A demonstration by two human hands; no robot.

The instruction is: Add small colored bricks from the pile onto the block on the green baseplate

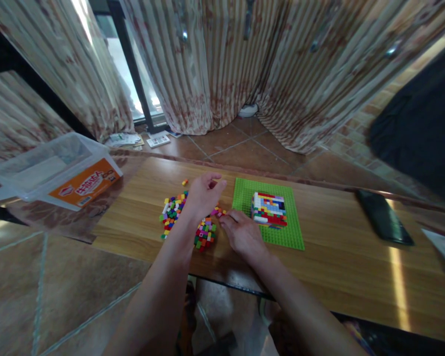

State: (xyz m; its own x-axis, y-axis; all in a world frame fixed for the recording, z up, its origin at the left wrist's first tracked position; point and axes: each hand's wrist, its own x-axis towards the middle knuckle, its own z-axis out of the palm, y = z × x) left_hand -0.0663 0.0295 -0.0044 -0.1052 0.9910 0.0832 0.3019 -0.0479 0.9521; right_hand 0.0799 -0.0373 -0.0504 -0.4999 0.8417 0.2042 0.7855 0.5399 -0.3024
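Observation:
A loose pile of small colourful toy building bricks [205,232] lies on the wooden table. My left hand [203,195] hovers over it, fingers loosely curled with a gap at the thumb; no brick shows in it. My right hand [243,235] rests low between the pile and the green baseplate [294,232]. Its fingers are drawn together, the tips close to a few pink and orange bricks [218,211]; whatever they may pinch is hidden. On the baseplate stands a blocky multicoloured brick structure [270,210], its top partly open, just beyond the right hand.
A clear plastic bin [55,168] with an orange label stands past the table's left end. A dark phone [383,217] lies on the table [330,257] at right, with white paper [443,249] at the edge. Striped curtains [222,64] hang behind.

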